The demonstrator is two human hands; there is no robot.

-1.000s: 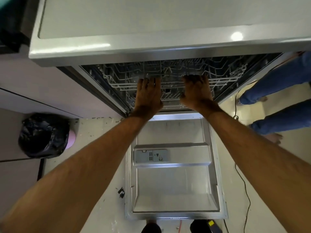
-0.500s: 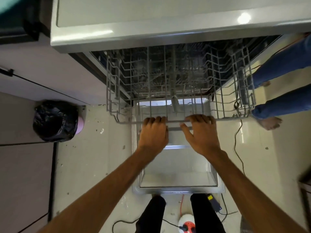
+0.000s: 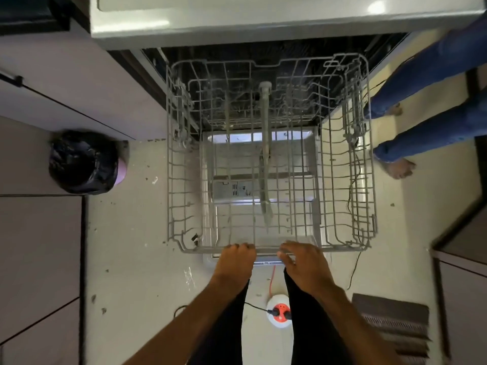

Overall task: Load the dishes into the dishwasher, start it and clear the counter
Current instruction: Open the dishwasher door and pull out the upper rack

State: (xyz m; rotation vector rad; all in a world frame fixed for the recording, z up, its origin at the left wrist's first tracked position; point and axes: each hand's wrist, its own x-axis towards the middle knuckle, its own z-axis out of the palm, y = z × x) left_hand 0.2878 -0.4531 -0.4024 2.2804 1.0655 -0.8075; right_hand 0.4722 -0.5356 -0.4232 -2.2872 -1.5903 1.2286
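The dishwasher (image 3: 263,19) stands open under the counter, its door (image 3: 290,156) folded flat over the floor. A grey wire rack (image 3: 171,164) is pulled far out above the door, with no dishes in it and a spray arm (image 3: 264,143) showing along its middle. My left hand (image 3: 235,262) grips the rack's front rail, fingers curled over it. My right hand (image 3: 303,260) holds the same rail just to the right. The detergent dispenser (image 3: 232,189) on the door shows through the wires.
A bin lined with a black bag (image 3: 81,162) stands on the floor at left beside cabinets. Another person's jeans-clad legs (image 3: 434,75) stand at right of the rack. A white and red extension socket (image 3: 279,312) with cables lies between my legs. A floor grille (image 3: 392,327) lies at lower right.
Both hands have drawn the rack out of the dishwasher toward me, from inside the tub to fully extended over the open door.
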